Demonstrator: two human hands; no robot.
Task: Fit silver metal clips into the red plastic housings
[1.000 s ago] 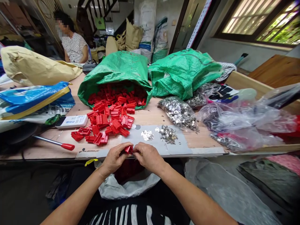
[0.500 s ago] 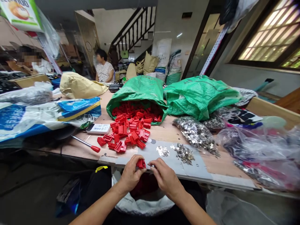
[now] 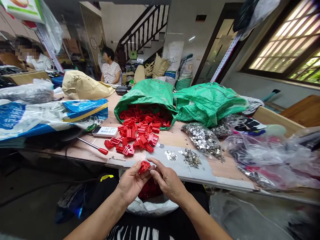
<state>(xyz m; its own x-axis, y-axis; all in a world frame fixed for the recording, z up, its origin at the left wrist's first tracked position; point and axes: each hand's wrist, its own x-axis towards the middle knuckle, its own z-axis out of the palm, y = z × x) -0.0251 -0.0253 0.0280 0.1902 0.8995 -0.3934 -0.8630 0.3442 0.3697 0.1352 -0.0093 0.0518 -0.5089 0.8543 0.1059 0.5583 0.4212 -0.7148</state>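
My left hand [image 3: 131, 181] grips a red plastic part [image 3: 144, 166] between thumb and fingers, above the table's front edge. My right hand [image 3: 166, 178] is closed in a pinch right beside that part, around what looks like a small metal piece, mostly hidden by the fingers. Beyond the hands lies a heap of similar red plastic parts [image 3: 128, 135], spilling from an open green sack [image 3: 150, 88]. Small flat metal pieces [image 3: 192, 157] lie in a pile on a grey sheet [image 3: 180, 171], beside a brighter cluster of them. Below my hands hangs an open white sack [image 3: 152, 208] with red inside.
A red-handled screwdriver [image 3: 102, 151] and a white box-shaped device [image 3: 106, 131] lie left of the heap. Right of it are a clear bag of metal pieces [image 3: 202, 136], another green sack [image 3: 210, 101] and plastic bags [image 3: 270, 156]. Two people sit across the room.
Both hands have come together, and my right hand now meets the red part. The part has turned in my left hand. The whole view has shifted slightly.
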